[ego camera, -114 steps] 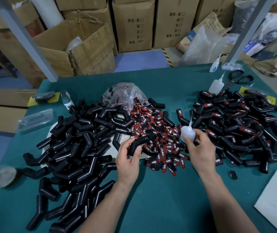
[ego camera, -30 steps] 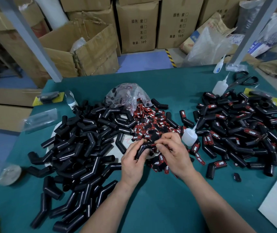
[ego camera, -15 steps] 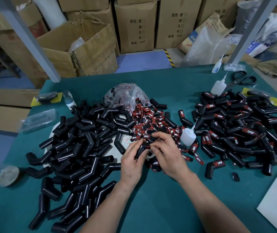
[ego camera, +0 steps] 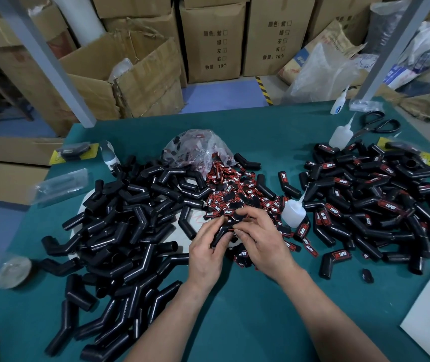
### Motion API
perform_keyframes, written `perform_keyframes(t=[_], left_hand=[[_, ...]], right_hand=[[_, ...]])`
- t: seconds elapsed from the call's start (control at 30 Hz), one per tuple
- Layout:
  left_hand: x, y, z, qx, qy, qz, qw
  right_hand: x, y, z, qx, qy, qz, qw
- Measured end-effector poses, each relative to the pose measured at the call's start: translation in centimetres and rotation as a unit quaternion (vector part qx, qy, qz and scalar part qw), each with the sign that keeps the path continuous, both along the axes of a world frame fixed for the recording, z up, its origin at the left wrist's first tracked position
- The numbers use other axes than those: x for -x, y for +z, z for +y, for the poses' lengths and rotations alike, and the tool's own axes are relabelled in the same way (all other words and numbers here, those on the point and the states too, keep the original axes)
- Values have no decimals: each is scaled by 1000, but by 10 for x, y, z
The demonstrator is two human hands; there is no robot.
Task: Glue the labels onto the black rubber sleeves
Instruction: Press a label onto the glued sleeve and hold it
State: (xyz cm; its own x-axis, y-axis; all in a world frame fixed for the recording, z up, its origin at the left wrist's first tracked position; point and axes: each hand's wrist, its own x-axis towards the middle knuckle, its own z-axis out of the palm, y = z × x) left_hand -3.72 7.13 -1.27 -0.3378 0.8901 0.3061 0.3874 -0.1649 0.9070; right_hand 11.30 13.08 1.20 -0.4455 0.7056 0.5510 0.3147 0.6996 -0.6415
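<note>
The bottle (ego camera: pixel 292 213) is set down by the labels (ego camera: pixel 237 189)
The right hand (ego camera: pixel 263 241), emptied, has been brought onto the sleeve (ego camera: pixel 218 235) gripped in the left hand (ego camera: pixel 206 253).

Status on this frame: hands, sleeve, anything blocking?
Left hand grips sleeve. Right hand pinches its upper end. Glue bottle stands clear of hands.

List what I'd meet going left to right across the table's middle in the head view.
Pile of unlabelled sleeves, left hand gripping a sleeve, right hand, glue bottle, pile of labelled sleeves.
</note>
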Motion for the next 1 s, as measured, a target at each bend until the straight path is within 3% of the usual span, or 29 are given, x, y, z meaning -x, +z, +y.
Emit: perform_keyframes(t=[1.0], left_hand=[[1,-1,1,1,3,10,1000]], right_hand=[[1,-2,2,-4,-2,-14,1000]])
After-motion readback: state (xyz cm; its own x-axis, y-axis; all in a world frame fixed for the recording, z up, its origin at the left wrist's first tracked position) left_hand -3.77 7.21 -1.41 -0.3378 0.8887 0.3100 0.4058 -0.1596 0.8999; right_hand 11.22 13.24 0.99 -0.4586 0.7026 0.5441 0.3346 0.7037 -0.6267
